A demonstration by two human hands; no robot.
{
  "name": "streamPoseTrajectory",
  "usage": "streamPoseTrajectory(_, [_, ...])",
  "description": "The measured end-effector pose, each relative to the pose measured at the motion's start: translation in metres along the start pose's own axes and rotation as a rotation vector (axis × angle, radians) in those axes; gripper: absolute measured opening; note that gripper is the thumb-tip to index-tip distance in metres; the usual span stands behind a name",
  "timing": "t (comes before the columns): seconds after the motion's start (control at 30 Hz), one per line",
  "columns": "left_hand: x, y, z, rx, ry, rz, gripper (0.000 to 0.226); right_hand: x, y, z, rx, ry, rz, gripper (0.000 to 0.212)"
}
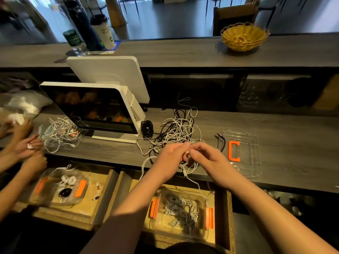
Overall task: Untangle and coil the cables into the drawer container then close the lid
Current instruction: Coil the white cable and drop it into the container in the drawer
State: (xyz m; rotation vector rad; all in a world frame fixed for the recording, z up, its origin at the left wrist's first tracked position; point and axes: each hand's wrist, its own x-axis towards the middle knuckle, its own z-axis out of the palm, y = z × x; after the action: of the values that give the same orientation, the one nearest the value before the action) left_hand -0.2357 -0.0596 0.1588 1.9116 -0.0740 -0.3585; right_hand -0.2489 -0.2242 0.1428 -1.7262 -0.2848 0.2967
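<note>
Both hands meet at the front edge of the grey wood-grain counter (275, 129). Left hand (170, 155) and right hand (207, 158) have fingers curled, pinching a thin white cable (185, 168) between them; its loops hang under the hands and one end trails down toward the drawer. Behind the hands, a tangled heap of white and black cables (176, 129) lies on the counter, with a small black coiled cable bundle (147, 127) just left of it, near the white point-of-sale terminal (102, 107). Clear plastic lid with orange clip (240, 153) lies flat on the counter to the right, off the container. Clear plastic container with orange side latches (181, 213) sits in the open wooden drawer (222, 217) below, holding coiled white and grey cables. Far left: another person's hands (27, 145), second cable pile, second container in a neighbouring drawer. On the upper ledge: yellow wicker basket (244, 36), white paper cup with dark lid (103, 32); print unreadable.
</note>
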Motion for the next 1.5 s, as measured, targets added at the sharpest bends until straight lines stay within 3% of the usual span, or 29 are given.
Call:
streamPoseTrajectory(0.23, [0.000,-0.041,-0.007,-0.076,0.299,-0.180,0.044,-0.010,0.007,-0.009,0.054,0.159,0.067,0.027])
streamPoseTrajectory(0.43, [-0.007,-0.061,-0.016,-0.187,0.522,-0.234,0.045,-0.022,0.021,-0.017,0.109,0.280,0.170,0.031])
streamPoseTrajectory(0.6, [-0.007,-0.060,-0.012,-0.036,0.391,-0.131,0.050,-0.021,0.035,-0.017,-0.054,0.233,0.258,0.030])
streamPoseTrajectory(0.73, [-0.007,-0.048,0.008,0.167,0.184,-0.063,0.056,-0.017,0.030,-0.002,-0.180,0.043,0.203,0.026])
streamPoseTrajectory(0.83, [-0.007,-0.044,0.022,0.227,0.135,-0.042,0.057,-0.015,0.022,0.015,-0.109,-0.072,0.138,0.023])
streamPoseTrajectory(1.07, [-0.006,-0.053,0.019,0.224,0.211,0.002,0.057,-0.017,0.024,0.002,-0.018,0.065,0.140,0.031])
streamPoseTrajectory(1.33, [-0.007,-0.072,-0.002,0.161,0.263,-0.090,0.056,-0.022,0.039,-0.033,0.136,0.255,0.299,0.034])
streamPoseTrajectory(1.5, [-0.009,-0.063,0.000,0.006,0.143,-0.108,0.042,-0.021,0.049,-0.032,-0.124,0.288,0.339,0.031])
